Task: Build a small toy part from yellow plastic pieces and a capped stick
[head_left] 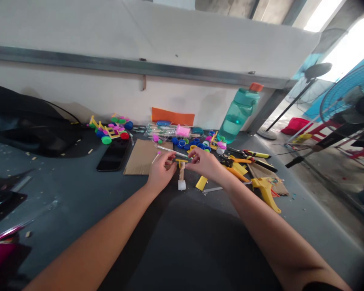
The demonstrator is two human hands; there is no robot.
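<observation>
My left hand [163, 169] and my right hand [204, 162] meet over the middle of the dark table, fingertips pinched on opposite ends of a thin dark strip with yellow on it [182, 160]. Just below the strip, a light wooden stick piece [181, 171] points toward me, with a white block-like end [181, 185]. Whether the strip and the stick are joined, I cannot tell. A small yellow piece [202, 183] lies beside my right wrist. Behind my left hand is a cardboard sheet [141, 155]. Blue bottle caps [182, 143] cluster beyond my fingers.
A yellow glue gun [265, 190], pliers [257, 154] and yellow-handled tools lie at right. A teal water bottle [235, 117] stands against the wall. At left are a black phone [113, 155], colourful small wheeled models [112, 130] and a black bag [27, 121]. A fan [352, 97] stands beyond the table.
</observation>
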